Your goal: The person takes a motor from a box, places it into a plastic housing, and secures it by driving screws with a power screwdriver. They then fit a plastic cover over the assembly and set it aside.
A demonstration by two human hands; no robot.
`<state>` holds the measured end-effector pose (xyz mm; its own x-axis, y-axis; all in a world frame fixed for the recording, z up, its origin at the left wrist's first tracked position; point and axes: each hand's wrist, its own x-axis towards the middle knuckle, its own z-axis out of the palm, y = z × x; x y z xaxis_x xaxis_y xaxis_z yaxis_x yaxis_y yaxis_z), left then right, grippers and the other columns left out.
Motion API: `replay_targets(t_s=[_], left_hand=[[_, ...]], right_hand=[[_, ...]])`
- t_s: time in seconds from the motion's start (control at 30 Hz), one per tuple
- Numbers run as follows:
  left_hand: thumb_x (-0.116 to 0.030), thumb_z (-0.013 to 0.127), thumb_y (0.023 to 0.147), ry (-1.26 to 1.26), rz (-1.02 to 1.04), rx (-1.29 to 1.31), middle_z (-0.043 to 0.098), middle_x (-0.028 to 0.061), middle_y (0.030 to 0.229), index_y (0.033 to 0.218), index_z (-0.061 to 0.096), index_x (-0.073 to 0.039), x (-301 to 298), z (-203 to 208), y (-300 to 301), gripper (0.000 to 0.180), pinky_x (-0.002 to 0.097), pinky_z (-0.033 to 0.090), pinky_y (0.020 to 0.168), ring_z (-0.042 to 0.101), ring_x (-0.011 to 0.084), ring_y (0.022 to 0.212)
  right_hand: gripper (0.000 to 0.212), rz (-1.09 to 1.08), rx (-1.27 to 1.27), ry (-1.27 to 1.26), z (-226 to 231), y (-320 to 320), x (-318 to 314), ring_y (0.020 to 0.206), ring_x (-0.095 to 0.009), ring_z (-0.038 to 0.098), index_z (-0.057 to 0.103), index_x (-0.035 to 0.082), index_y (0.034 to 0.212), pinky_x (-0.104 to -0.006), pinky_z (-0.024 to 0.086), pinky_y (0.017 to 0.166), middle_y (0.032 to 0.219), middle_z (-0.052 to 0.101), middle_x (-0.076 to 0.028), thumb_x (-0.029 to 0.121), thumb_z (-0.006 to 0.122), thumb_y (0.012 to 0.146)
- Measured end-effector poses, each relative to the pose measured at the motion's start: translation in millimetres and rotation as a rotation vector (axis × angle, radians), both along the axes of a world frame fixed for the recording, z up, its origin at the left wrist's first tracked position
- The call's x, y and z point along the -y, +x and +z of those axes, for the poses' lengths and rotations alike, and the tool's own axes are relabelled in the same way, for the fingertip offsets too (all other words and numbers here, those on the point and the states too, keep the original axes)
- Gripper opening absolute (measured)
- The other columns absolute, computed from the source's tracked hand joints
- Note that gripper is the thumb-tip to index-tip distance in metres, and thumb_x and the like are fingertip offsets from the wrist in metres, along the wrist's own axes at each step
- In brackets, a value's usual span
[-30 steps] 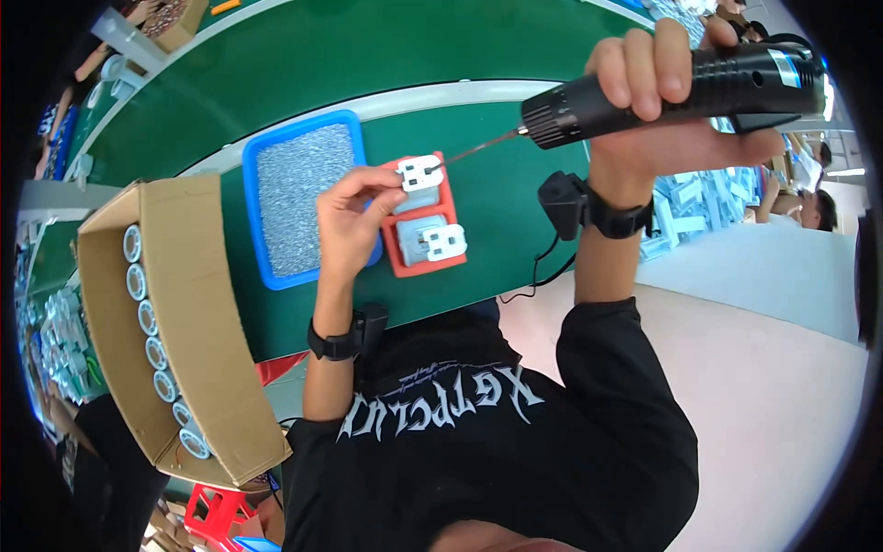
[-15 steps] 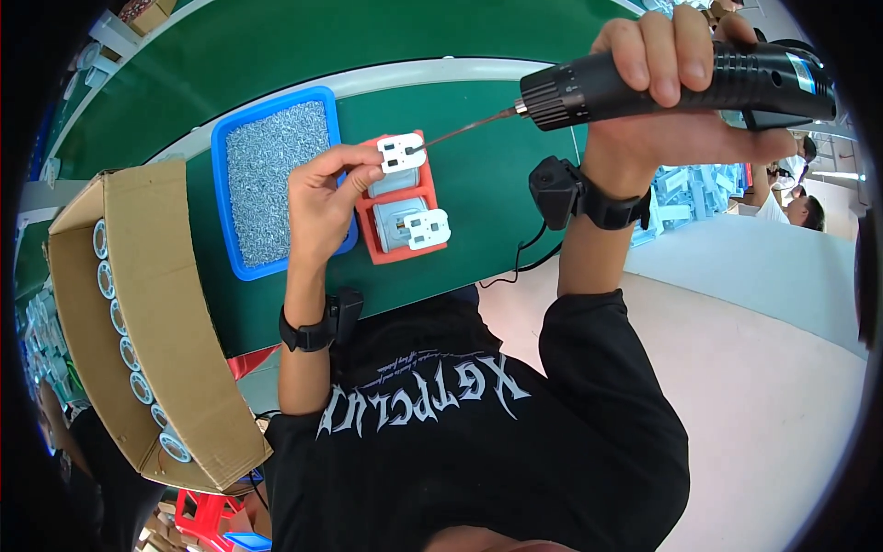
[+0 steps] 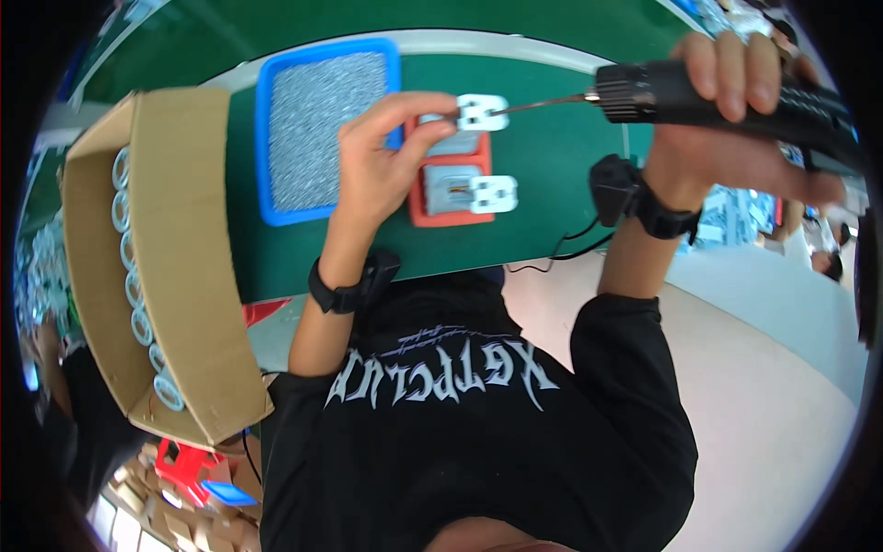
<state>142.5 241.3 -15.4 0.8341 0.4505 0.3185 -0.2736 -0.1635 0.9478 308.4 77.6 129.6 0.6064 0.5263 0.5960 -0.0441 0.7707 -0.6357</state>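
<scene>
My left hand (image 3: 384,156) has its thumb and forefinger pinched on the left edge of a white plate (image 3: 475,103) with dark cutouts, above the far half of a red fixture (image 3: 452,222). My right hand (image 3: 704,152) wraps round a black electric screwdriver (image 3: 639,92), held sideways. Its long thin bit (image 3: 547,103) points left and reaches the plate; whether a screw sits at its tip is too small to tell. In the near half of the fixture is a grey part (image 3: 446,189), with a second white plate (image 3: 497,195) at its right side.
A blue tray (image 3: 264,152) full of small metal screws (image 3: 326,129) stands left of the fixture. Further left, a cardboard box (image 3: 189,267) holds several pale rings (image 3: 133,287). A black cable (image 3: 552,262) crosses the table's near edge. Pale blue parts (image 3: 736,216) are piled at right.
The view has shifted, so the table, tray and box appear further right and higher. The screwdriver bit still meets the far white plate, and both hands keep their holds.
</scene>
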Motion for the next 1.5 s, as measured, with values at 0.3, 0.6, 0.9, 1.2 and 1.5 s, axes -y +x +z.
replay_targets(t_s=[0.3, 0.6, 0.9, 1.2, 1.5], left_hand=[[-0.013, 0.071, 0.077, 0.667, -0.191, -0.529, 0.063, 0.0095, 0.082, 0.093, 0.068, -0.007, -11.2, -10.2, -9.7, 0.017, 0.0389, 0.049, 0.072, 0.061, 0.0288, 0.076], [-0.011, 0.066, 0.078, 0.566, -0.325, -0.645, 0.060, 0.0133, 0.082, 0.089, 0.068, -0.006, 29.9, -16.5, -27.0, 0.013, 0.0435, 0.047, 0.070, 0.060, 0.0347, 0.081], [-0.003, 0.064, 0.079, 0.241, -0.337, -0.659, 0.064, 0.0155, 0.081, 0.091, 0.071, -0.004, 86.0, -36.5, -105.8, 0.014, 0.0387, 0.051, 0.066, 0.063, 0.0327, 0.073], [-0.003, 0.069, 0.076, 0.009, -0.263, -0.459, 0.067, 0.0150, 0.080, 0.087, 0.071, -0.001, 107.4, -27.1, -80.6, 0.011, 0.0328, 0.052, 0.061, 0.065, 0.0265, 0.069], [0.000, 0.068, 0.078, -0.091, -0.254, -0.412, 0.069, 0.0113, 0.083, 0.088, 0.069, 0.000, 78.7, -15.9, -45.7, 0.011, 0.0282, 0.053, 0.065, 0.067, 0.0195, 0.072]], right_hand=[[0.085, 0.161, 0.309, -0.246, 34.8, -7.8, 13.2, 0.064, -0.017, 0.053, 0.040, 0.012, 0.130, -0.0322, 0.043, 0.060, 0.079, 0.053, -0.006, 0.067, 0.065, 0.071], [0.091, 0.123, 0.464, -0.461, 41.9, -39.5, 41.2, 0.055, -0.013, 0.052, 0.047, 0.017, 0.120, -0.0257, 0.043, 0.053, 0.075, 0.054, -0.001, 0.078, 0.071, 0.056], [0.080, 0.057, 0.105, -0.582, 5.1, -92.8, 77.3, 0.053, -0.018, 0.056, 0.041, 0.012, 0.117, -0.0303, 0.048, 0.050, 0.067, 0.056, -0.006, 0.065, 0.073, 0.067], [0.079, 0.050, 0.001, -0.596, -2.6, -90.0, 76.5, 0.054, -0.020, 0.056, 0.039, 0.012, 0.117, -0.0307, 0.047, 0.051, 0.069, 0.056, -0.007, 0.065, 0.072, 0.069], [0.083, 0.107, 0.189, -0.468, 0.6, -58.4, 46.4, 0.054, -0.017, 0.054, 0.041, 0.013, 0.123, -0.0294, 0.046, 0.050, 0.071, 0.056, -0.006, 0.068, 0.071, 0.068]])
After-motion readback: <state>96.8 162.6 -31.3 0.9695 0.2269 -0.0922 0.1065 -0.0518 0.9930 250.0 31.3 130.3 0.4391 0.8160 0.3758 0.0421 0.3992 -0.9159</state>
